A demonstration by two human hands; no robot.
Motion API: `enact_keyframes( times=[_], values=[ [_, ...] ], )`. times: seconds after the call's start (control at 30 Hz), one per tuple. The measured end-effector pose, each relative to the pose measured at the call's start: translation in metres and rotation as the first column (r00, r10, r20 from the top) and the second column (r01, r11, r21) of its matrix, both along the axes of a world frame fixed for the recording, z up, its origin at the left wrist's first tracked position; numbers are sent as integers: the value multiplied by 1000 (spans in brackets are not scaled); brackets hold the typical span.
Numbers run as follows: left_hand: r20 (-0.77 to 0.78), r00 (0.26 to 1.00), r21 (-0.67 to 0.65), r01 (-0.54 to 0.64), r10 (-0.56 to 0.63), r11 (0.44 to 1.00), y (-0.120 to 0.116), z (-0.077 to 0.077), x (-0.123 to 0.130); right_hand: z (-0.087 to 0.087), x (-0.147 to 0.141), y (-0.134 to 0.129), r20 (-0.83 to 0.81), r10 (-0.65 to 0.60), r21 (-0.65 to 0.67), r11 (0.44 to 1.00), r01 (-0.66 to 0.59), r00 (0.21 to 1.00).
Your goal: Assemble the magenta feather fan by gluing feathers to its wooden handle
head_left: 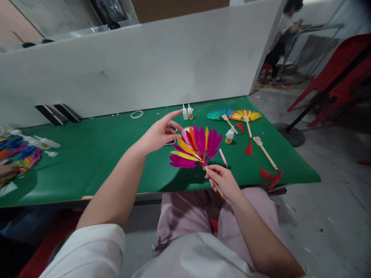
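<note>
1. With our right hand (222,180), we are pinching the feather fan (199,139) by its handle (219,190) at our twelve o'clock.
2. We are holding our left hand (160,132) spread at the fan's ten o'clock.

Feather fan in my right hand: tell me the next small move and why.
Probably bring the left hand onto the yellow feathers at the left of the feather fan and check their set. The right hand already grips the handle, while the left is open near that side, holding nothing I can make out.
</note>
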State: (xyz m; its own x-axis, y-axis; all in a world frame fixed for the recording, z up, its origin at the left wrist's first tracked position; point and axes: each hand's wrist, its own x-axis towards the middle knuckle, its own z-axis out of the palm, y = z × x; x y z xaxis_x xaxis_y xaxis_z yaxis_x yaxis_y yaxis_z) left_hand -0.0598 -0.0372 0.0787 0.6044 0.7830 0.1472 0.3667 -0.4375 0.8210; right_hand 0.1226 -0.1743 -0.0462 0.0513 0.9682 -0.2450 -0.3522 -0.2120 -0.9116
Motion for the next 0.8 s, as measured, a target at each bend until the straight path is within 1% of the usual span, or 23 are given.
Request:
enact_keyframes(
  times=[0.13,0.27,0.43,0.53,0.6,0.67,0.7,0.73,0.77,0.8],
  values=[
    [-117,991,9,61,-59,998,7,11,1,0,0,0,26,25,-10,1000,-25,999],
    [-175,981,9,82,-80,997,10,13,3,0,0,0,26,24,-12,1000,-24,999],
    [-159,985,-5,67,-67,998,12,2,-2,0,4,0,27,7,-25,1000,-6,1000],
    [-94,995,-47,13,-17,999,11,-7,-4,-1,9,-2,38,13,-19,1000,-12,999],
    [-15,1000,-70,-15,14,997,9,-13,-6,-2,14,-3,66,19,-9,1000,-19,998],
    [103,993,-89,-45,54,995,9,-21,-10,-3,19,-5,156,21,33,999,-26,988],
    [167,982,-102,-74,91,992,10,-26,-12,-3,20,-5,235,6,75,997,-24,972],
    [221,965,-125,-113,139,986,11,-31,-16,-4,21,-6,335,-30,137,990,-17,942],
    [262,944,-154,-165,202,974,12,-37,-19,-5,22,-5,444,-88,217,976,-11,892],
    [281,921,-190,-222,270,956,13,-44,-23,-7,21,-4,547,-162,301,954,-12,821]
  ],
)
